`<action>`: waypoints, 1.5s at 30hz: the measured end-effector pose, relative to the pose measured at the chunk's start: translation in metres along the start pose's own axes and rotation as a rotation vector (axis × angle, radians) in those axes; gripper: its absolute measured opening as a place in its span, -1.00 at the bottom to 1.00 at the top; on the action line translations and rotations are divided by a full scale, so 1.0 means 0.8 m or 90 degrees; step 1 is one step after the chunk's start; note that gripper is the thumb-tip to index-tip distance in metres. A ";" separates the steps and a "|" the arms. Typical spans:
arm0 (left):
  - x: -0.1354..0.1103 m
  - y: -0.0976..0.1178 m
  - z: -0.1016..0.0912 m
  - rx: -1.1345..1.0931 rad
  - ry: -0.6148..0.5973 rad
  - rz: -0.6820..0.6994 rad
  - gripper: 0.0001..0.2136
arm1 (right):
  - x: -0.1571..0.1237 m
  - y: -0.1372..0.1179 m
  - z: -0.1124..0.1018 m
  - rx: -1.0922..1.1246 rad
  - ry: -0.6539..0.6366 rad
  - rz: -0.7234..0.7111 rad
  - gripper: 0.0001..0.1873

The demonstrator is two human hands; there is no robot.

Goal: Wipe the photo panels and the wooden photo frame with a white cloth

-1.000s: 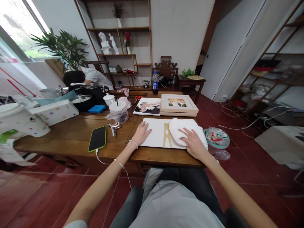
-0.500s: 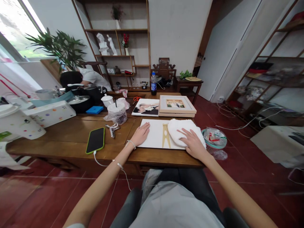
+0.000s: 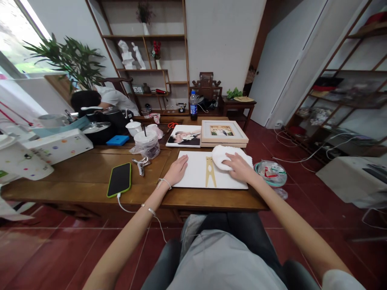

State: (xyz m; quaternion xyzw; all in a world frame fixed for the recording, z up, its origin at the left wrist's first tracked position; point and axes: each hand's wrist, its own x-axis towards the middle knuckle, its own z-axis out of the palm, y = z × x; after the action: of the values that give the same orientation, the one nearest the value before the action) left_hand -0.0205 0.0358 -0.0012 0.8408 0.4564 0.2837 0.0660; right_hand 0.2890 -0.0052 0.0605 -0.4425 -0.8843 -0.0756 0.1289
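A white flat panel [image 3: 193, 173] lies on the wooden table in front of me, with a dark lower edge. On its face is a tan, A-shaped piece [image 3: 210, 172] like the easel stand on a picture frame's back. My left hand [image 3: 177, 168] rests flat at the panel's left side, fingers stretched together. Over the upper right part, my right hand [image 3: 240, 165] presses a white cloth [image 3: 222, 155] against the panel; its fingers curl onto the fabric. The cloth covers the panel's upper right corner.
Behind the panel lie a photo print [image 3: 184, 135] and framed pictures [image 3: 223, 133]. To the left are a charging phone [image 3: 120, 180], a silver metal piece [image 3: 141, 165] and a bagged cup [image 3: 146, 143]. A bottle [image 3: 193, 106] stands behind; a bin [image 3: 272, 173] is at right.
My right hand has slid the white cloth up and left, away from the panel's lower right corner, which now shows. My left hand stays on the panel.
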 end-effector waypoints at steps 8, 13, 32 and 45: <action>-0.002 -0.004 0.004 -0.001 -0.011 -0.003 -0.59 | 0.016 0.019 0.019 0.076 -0.047 -0.023 -0.49; -0.001 0.000 0.003 -0.015 -0.010 -0.003 -0.57 | -0.009 -0.003 -0.003 0.079 -0.099 -0.040 -0.45; 0.000 0.000 0.000 -0.014 -0.024 0.003 -0.59 | -0.005 0.004 -0.007 0.150 -0.115 0.030 -0.51; 0.000 0.002 0.000 -0.013 -0.015 -0.004 -0.59 | -0.007 -0.034 0.001 0.131 -0.071 -0.035 -0.47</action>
State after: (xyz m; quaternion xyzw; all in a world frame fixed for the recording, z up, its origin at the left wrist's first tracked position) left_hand -0.0191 0.0348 -0.0008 0.8418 0.4552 0.2786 0.0810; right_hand 0.2702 -0.0252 0.0576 -0.4058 -0.9050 0.0366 0.1224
